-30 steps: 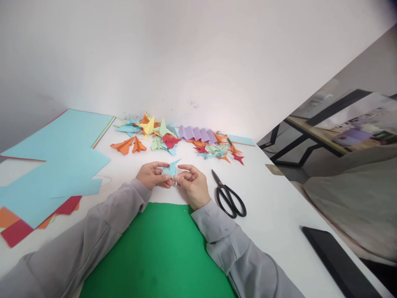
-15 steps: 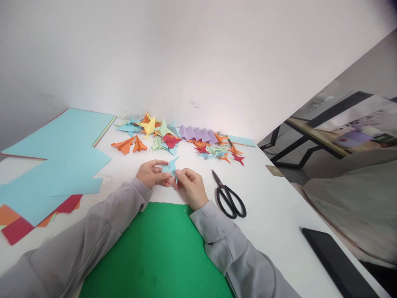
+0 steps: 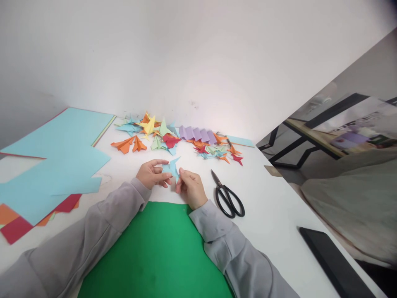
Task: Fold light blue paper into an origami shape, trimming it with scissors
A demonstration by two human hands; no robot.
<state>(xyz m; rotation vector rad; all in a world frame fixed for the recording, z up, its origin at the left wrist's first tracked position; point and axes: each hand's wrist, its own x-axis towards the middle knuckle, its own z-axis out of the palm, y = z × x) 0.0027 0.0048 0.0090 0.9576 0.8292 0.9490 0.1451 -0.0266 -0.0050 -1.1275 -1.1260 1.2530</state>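
A small folded light-blue paper piece is held up between my two hands, just past the far edge of the green sheet. My left hand pinches its left side, with thumb below and forefinger above. At its right side, the thumb and forefinger of my right hand are closed together at a wing tip. Beyond the hands lie many small folded paper figures, among them a yellow one, a red one and orange ones. A zigzag-folded purple strip stands beside them.
Black-handled scissors lie right of my right hand. A black flat object rests near the table's right edge. Large light-blue sheets and red paper cover the left. Part of a clothed person shows at right.
My right thumb and forefinger have shifted slightly up and right on the blue paper, showing more of its right side. My left hand has barely moved.
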